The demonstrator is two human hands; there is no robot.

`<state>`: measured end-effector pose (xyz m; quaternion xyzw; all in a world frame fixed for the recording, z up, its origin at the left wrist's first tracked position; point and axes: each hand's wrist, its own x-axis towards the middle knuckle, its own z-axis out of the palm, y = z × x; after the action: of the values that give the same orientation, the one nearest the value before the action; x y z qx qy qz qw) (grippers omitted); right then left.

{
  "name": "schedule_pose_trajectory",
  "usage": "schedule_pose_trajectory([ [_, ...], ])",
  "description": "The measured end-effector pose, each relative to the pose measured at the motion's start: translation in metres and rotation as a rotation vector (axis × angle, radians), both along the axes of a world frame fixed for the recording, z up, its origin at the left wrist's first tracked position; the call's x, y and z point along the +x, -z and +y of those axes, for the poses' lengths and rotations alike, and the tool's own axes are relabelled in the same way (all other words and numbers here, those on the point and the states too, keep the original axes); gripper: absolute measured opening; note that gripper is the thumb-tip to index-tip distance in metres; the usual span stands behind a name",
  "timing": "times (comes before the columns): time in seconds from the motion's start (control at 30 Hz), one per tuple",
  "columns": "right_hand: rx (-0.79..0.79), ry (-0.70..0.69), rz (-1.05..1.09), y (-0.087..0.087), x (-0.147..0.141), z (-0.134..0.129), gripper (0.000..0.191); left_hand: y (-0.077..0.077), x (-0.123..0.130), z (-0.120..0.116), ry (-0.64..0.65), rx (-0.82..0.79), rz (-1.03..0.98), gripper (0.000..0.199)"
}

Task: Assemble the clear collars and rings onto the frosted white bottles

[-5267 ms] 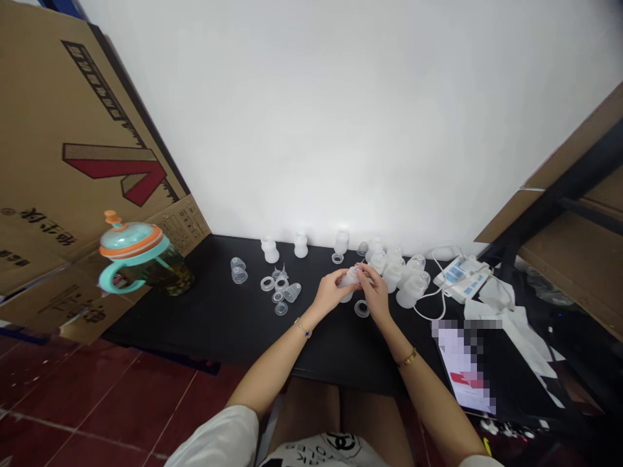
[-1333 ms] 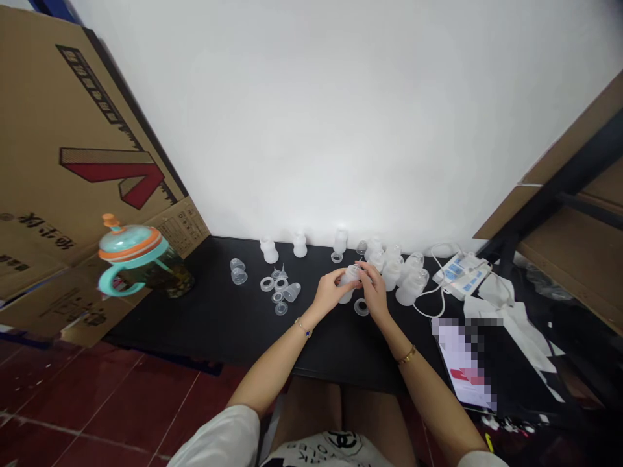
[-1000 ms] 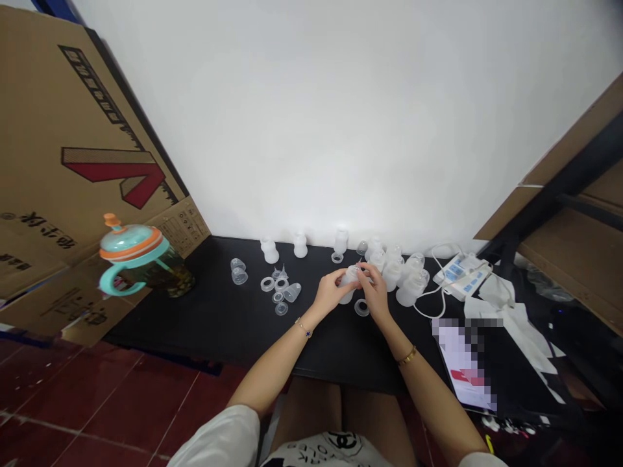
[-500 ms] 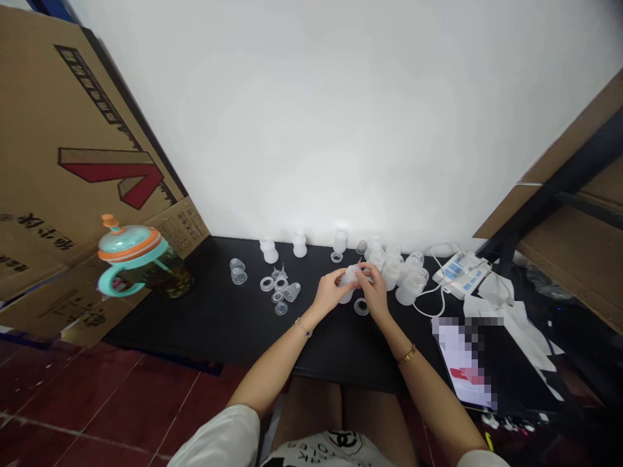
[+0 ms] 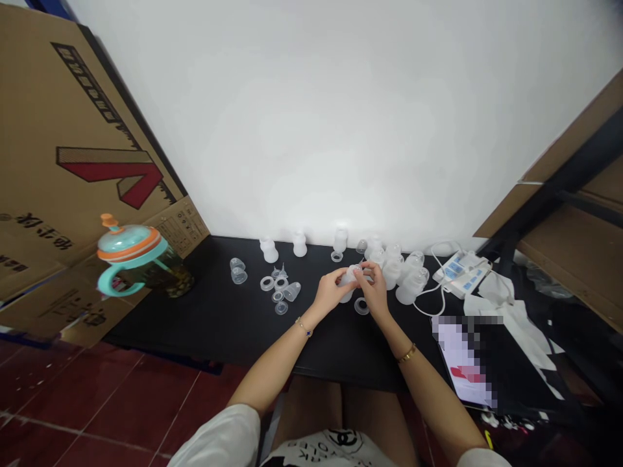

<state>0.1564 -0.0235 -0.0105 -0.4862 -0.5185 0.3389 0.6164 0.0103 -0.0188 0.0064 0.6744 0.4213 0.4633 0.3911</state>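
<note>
Over the black table, my left hand is wrapped round a frosted white baby bottle. My right hand pinches at the top of the same bottle; the fingers partly cover the small clear piece there. A ring collar lies flat just below my hands. Several bottles with clear caps stand together to the right of my right hand. Left of my hands lie loose ring collars, pale nipples and a clear dome cap.
Three white bottles stand along the wall. Two clear caps lie at the left, near a large lidded jug and a cardboard box. At right are a power strip, its cable, white paper and a lit phone.
My right fingers have shifted slightly at the top of the bottle. Both hands and the bottle stay in nearly the same place.
</note>
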Motion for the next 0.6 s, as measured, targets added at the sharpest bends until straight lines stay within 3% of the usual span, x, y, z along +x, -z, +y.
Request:
schedule_pose_trajectory([
  [0.33, 0.056, -0.018, -0.093, -0.0103, 0.0004, -0.0053, 0.033, -0.0003, -0.0005, -0.0002, -0.023, 0.005, 0.057, 0.041],
  [0.6, 0.008, -0.026, -0.045, -0.0038, 0.0013, -0.0022, 0.036, 0.0003, -0.0002, -0.0005, -0.007, 0.010, 0.028, 0.038],
])
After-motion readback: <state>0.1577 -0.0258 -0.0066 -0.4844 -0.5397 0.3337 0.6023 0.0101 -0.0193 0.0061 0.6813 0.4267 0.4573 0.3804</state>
